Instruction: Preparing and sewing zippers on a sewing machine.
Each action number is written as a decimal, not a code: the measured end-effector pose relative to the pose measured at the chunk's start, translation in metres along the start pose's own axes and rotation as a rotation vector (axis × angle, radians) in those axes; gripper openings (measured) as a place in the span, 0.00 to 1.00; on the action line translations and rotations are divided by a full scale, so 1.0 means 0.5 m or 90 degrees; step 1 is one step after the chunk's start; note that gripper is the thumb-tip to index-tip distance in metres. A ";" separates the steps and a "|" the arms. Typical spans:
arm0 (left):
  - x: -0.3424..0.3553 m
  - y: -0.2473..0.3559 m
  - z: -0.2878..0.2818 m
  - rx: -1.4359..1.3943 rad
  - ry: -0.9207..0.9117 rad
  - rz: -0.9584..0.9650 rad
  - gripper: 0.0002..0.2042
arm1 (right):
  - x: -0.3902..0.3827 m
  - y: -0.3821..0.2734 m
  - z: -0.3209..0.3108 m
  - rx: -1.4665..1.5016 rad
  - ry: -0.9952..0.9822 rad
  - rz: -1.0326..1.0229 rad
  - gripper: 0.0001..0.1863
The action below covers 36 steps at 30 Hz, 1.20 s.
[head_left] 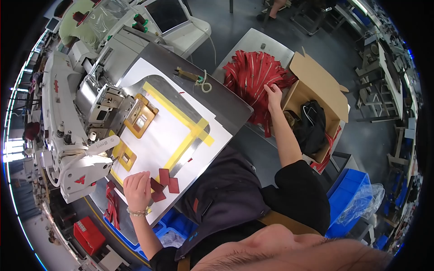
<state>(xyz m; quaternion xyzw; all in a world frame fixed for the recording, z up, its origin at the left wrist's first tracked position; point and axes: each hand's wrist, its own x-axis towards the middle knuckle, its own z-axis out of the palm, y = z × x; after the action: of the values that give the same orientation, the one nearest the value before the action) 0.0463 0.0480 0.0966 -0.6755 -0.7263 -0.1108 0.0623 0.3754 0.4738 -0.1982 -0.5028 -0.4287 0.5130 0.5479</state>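
On the right-hand table lies a fanned pile of red zippers point(251, 77). My right hand point(274, 97) is at its right edge, thumb and fingertips closed on a zipper there. My left hand point(137, 189) is curled at the near left corner of the white sewing bed; its fingertips are bent under, so whatever they hold is hidden. Right beside it lie several dark red fabric rectangles point(171, 184), partly overlapping. Beyond that hand, a yellow-taped template frame point(183, 151) carries an amber clamp plate point(141, 116) and a smaller yellow one point(126, 159).
A white sewing machine point(74, 131) stands at the left. Thread snips point(187, 75) rest on the grey table top. An open cardboard box point(334, 124) with a black bag point(313, 126) sits right of the zippers. Blue bins point(347, 192) and a red bin point(89, 235) stand lower down.
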 end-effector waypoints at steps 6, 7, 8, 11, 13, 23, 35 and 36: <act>-0.005 -0.006 0.000 -0.006 0.006 -0.008 0.11 | 0.019 -0.015 0.026 0.150 0.151 0.210 0.22; 0.000 -0.004 0.003 -0.020 0.012 -0.006 0.11 | 0.037 -0.006 0.010 0.182 0.164 0.278 0.26; 0.002 -0.002 0.006 -0.021 0.015 -0.003 0.11 | 0.045 0.000 0.003 0.216 0.174 0.347 0.30; -0.004 -0.002 0.009 -0.023 0.024 -0.007 0.11 | 0.035 -0.001 0.015 0.180 0.147 0.370 0.32; -0.025 -0.007 0.002 -0.022 0.022 -0.032 0.10 | 0.011 -0.039 0.065 0.056 0.123 0.393 0.32; -0.028 0.007 0.007 -0.063 0.039 -0.032 0.10 | -0.001 -0.057 0.072 -0.327 0.176 0.198 0.23; -0.016 0.010 0.014 -0.084 0.075 -0.022 0.10 | 0.014 -0.053 -0.069 0.437 -0.083 0.396 0.15; -0.015 0.014 0.011 -0.092 0.076 -0.017 0.10 | 0.008 -0.071 -0.065 0.479 -0.126 0.373 0.16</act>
<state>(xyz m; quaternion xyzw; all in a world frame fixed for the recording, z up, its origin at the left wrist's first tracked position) 0.0542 0.0425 0.0898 -0.6604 -0.7206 -0.2039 0.0553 0.4126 0.4754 -0.1673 -0.3180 -0.1038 0.8104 0.4810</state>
